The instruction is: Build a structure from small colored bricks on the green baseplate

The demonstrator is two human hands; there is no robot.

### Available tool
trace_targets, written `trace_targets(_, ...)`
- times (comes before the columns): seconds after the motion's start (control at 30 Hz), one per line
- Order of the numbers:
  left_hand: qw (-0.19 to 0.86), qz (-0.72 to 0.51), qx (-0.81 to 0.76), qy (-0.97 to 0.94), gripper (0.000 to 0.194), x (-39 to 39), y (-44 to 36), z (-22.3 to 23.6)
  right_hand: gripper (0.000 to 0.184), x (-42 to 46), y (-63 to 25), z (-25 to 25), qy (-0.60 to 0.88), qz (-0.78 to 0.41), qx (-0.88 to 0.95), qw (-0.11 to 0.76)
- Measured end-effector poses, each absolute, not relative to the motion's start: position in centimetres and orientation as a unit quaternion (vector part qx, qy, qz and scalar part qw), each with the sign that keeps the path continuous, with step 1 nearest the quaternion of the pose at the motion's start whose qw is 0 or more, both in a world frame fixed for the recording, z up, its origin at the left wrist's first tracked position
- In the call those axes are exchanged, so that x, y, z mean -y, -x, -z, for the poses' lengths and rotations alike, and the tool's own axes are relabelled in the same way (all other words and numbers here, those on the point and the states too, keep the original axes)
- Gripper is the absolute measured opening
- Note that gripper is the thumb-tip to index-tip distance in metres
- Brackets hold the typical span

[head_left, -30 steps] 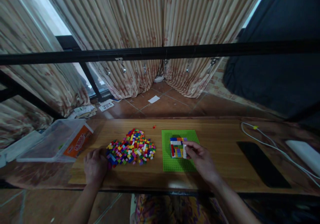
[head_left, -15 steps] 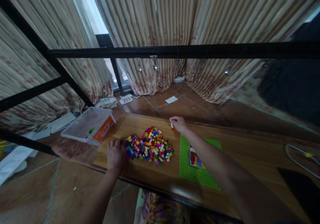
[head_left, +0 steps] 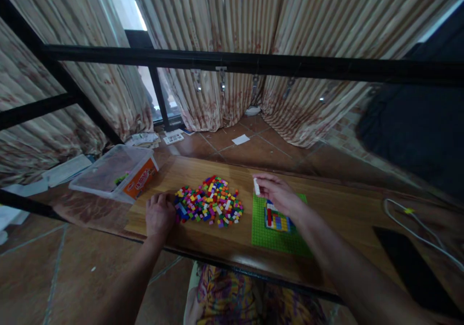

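A heap of small coloured bricks (head_left: 209, 203) lies on the wooden table (head_left: 340, 209). To its right sits a green baseplate (head_left: 267, 234) with a flat block of coloured bricks (head_left: 278, 221) built on it. My left hand (head_left: 158, 214) rests palm down at the heap's left edge, fingers curled over a few bricks. My right hand (head_left: 278, 192) hovers over the baseplate's far edge, pinching a small white piece (head_left: 256, 186) between thumb and fingers.
A clear plastic box with an orange label (head_left: 116, 173) stands at the table's left end. A white cable (head_left: 416, 226) and a dark flat object (head_left: 409, 267) lie at the right. A black frame bar (head_left: 253, 64) crosses the view before striped curtains.
My right hand left the brick block, reached to the far table edge where a small red piece lay, and has come back over the baseplate with a small piece. The view shifted left.
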State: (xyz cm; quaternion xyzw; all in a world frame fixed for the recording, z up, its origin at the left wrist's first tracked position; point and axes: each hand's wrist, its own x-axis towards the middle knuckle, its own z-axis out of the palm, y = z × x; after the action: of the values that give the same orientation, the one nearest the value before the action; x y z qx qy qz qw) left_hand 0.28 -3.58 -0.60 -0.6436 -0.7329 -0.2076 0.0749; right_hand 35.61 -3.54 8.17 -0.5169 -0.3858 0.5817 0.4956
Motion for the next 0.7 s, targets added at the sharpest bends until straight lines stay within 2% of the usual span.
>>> trace_targets(0.2, 0.070, 0.215, 0.727, 0.649, 0.035, 3.2, -0.1, 0.6, 0.032, 12.0, -40.1, -6.6, 0.606, -0.448, 0.345, 0.560)
trace_targets(0.37, 0.079, 0.187, 0.733, 0.650, 0.036, 3.1, -0.1, 0.5, 0.030, 13.0, -38.8, -3.4, 0.641, -0.385, 0.350, 0.564)
trace_targets(0.7, 0.076, 0.191, 0.740, 0.640, 0.037, 3.2, -0.4, 0.6, 0.023, 11.5, -37.5, -2.6, 0.708, -0.225, 0.517, 0.425)
